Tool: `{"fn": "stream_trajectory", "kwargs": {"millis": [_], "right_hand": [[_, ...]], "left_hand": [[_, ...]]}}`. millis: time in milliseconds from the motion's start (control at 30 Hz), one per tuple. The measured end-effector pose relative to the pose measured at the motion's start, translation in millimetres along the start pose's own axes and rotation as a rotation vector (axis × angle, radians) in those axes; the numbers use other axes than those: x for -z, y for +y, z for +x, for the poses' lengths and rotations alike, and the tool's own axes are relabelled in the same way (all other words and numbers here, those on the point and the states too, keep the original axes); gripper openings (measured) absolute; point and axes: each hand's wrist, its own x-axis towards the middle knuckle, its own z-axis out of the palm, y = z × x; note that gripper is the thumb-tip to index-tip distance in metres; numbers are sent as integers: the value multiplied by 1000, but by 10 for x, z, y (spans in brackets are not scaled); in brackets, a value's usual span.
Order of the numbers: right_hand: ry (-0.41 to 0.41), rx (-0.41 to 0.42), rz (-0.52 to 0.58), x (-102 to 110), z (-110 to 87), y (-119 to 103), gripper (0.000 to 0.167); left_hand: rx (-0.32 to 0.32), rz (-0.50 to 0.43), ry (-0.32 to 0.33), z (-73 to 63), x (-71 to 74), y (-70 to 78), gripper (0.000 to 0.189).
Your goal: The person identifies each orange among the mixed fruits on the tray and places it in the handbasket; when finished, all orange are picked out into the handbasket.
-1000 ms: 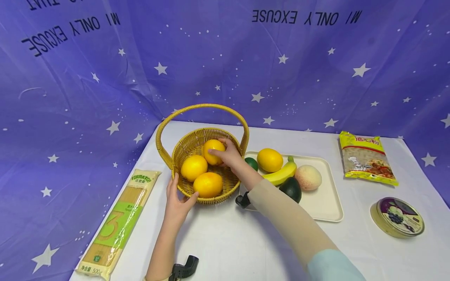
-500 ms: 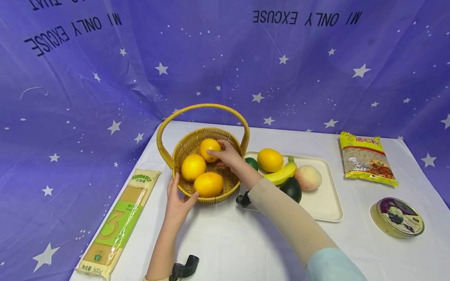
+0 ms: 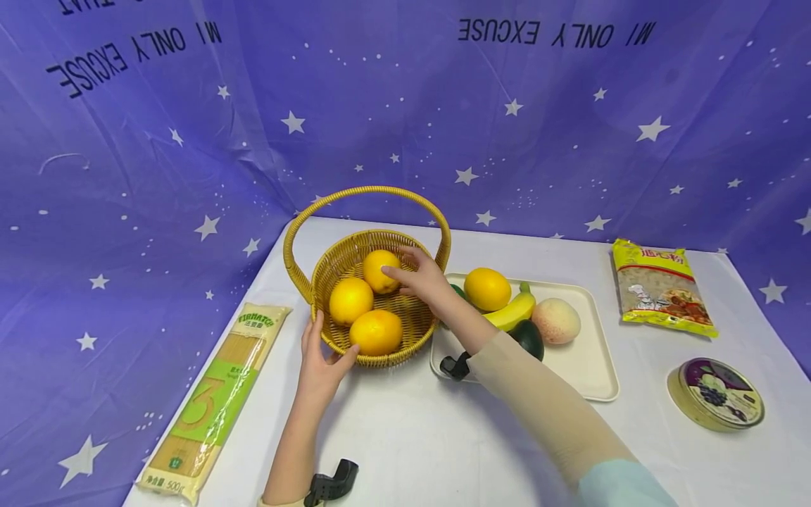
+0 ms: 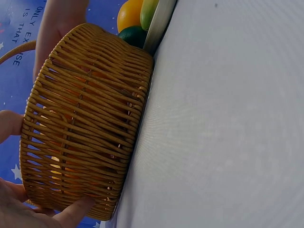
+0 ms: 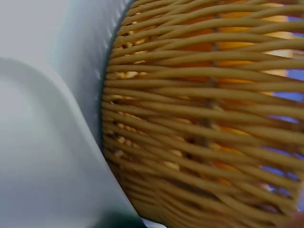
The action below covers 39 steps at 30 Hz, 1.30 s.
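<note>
A woven wicker basket (image 3: 415, 338) with a tall arched handle stands on the white table and holds three yellow-orange fruits. My left hand (image 3: 322, 373) grips its near left side, thumb at the rim; in the left wrist view, fingers (image 4: 76, 211) lie along the outer weave. Over the basket's right side, my right hand (image 3: 426, 280) has its fingers spread. Its thumb is at the back orange (image 3: 381, 272), touching or just in front of it; I cannot tell which. A left orange (image 3: 351, 301) and an oval front fruit (image 3: 376, 333) lie beside it.
Right of the basket is a cream tray (image 3: 586, 373) with a yellow fruit (image 3: 487, 289), banana (image 3: 514, 312), peach (image 3: 555, 321) and dark green items. Spaghetti (image 3: 212, 401) lies left; a yellow food bag (image 3: 662, 289) and round tin (image 3: 716, 393) lie right.
My right hand's fingers have loosened from the back orange and drawn slightly right. The orange stays in the basket, having shifted a little. My left hand has not moved.
</note>
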Motion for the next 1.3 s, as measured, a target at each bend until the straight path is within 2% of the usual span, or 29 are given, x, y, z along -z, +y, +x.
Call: {"fn": "stream_trajectory", "kwargs": {"millis": [200, 467, 567, 700, 800, 933, 1100, 1300], "right_hand": [[-31, 61, 62, 198, -250, -77, 70], [-68, 88, 59, 536, -613, -91, 66], [-60, 106, 44, 711, -715, -81, 66], [2, 117, 24, 983, -803, -63, 66], [69, 112, -25, 1214, -835, -33, 66], [117, 77, -125, 1475, -826, 28, 71], [109, 5, -268, 1685, -746, 134, 79], [83, -61, -367, 1751, -623, 276, 84]], "left_hand": [[0, 0, -2, 5, -3, -4, 92], [15, 15, -1, -11, -10, 23, 93], [20, 16, -7, -18, -12, 23, 94], [20, 16, -7, -15, -8, 13, 94], [31, 12, -11, 5, -6, 2, 95], [40, 5, -11, 14, 8, -15, 95], [16, 6, -5, -15, 9, 12, 94], [14, -6, -7, -7, -12, 27, 92]]}}
